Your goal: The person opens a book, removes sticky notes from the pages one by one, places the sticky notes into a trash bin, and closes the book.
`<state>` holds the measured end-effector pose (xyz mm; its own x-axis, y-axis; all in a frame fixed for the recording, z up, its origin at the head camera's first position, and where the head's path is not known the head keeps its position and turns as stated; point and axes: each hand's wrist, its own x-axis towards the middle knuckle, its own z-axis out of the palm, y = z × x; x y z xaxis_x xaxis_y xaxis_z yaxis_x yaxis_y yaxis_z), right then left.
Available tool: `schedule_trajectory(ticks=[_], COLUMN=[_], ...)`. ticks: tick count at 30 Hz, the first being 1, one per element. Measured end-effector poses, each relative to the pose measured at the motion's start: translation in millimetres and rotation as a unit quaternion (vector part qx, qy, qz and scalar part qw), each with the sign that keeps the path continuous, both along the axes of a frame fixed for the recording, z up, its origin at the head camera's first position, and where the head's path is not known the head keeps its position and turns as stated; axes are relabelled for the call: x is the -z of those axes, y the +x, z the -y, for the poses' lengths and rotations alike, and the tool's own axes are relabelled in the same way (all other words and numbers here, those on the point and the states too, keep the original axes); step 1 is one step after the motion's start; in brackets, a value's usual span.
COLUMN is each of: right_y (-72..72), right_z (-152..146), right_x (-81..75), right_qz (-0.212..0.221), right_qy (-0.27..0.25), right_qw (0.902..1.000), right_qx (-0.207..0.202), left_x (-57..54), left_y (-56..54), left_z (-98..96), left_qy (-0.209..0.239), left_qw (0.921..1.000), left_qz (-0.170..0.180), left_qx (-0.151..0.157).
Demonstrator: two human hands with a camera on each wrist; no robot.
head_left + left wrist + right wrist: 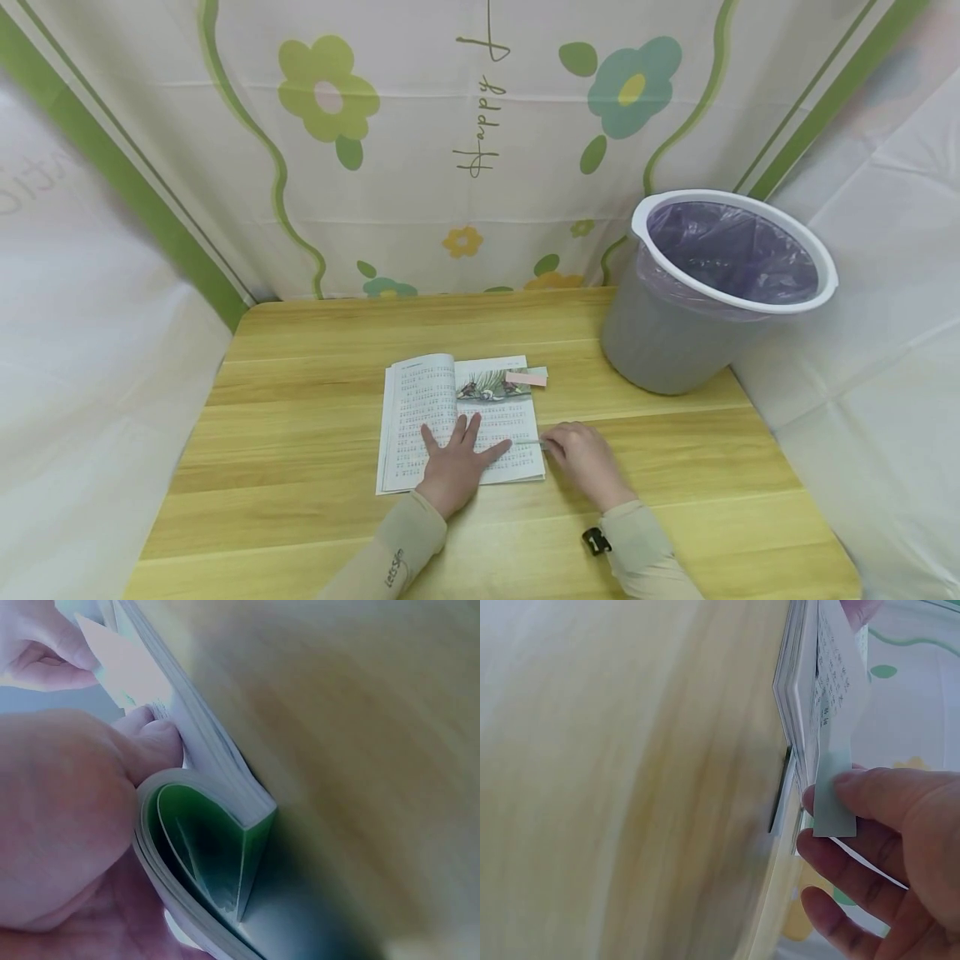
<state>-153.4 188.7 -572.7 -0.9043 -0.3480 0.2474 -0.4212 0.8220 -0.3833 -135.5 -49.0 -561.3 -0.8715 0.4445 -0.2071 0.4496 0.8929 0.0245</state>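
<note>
An open book (422, 392) lies on the table, its left-hand pages curving up at the spine and its right page bearing a picture above the text. My left hand (452, 475) presses on it with spread fingers, across the lower middle of both pages. At the right page's lower outer edge, my right hand (581, 462) pinches a pale green sticky note strip (834, 806) between thumb and fingers. The strip overlaps the page and juts past its edge. A pink sticky strip (527, 379) sticks out higher on the same side, beside a pale one.
A wooden table (300, 400) bears the book. At its back right corner stands a grey bin (667, 342) with a white rim and a purple liner. Flower-printed cloth (420, 167) hangs behind and at both sides. A black clip (597, 542) shows at my right cuff.
</note>
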Motion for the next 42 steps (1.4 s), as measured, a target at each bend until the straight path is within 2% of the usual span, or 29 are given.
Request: schedule_trajectory(ticks=[18,26,29,35,42], right_y=[1.7,3.7,4.9,11.2,20.6], right_z=[0,-1,-4,-14,-32], right_x=[-1.8,-5.0,-7.3,-19.3,-35.9], right_qz=[0.012,0.026,0.01,-0.043,-0.069], right_qy=[-0.039,-0.067,-0.075,-0.104,-0.128], right_qw=[0.9988,0.995,0.9939,0.9908,0.9855], right_qx=[0.028,0.07,0.08,0.075,0.087], left_x=[-1.0,-2.7,-3.4,-3.5,-1.9], left_y=[0.7,0.8,1.1,2.0,1.8], left_z=[-1.0,-0.6,-0.1,-0.3,0.4], left_qy=[-0.002,0.008,0.011,0.011,0.009], left_qw=[1.0,1.0,0.9999,0.9999,0.9999], left_qz=[-0.001,0.001,0.001,0.0,-0.005], left_qx=[0.003,0.0,-0.002,-0.002,0.001])
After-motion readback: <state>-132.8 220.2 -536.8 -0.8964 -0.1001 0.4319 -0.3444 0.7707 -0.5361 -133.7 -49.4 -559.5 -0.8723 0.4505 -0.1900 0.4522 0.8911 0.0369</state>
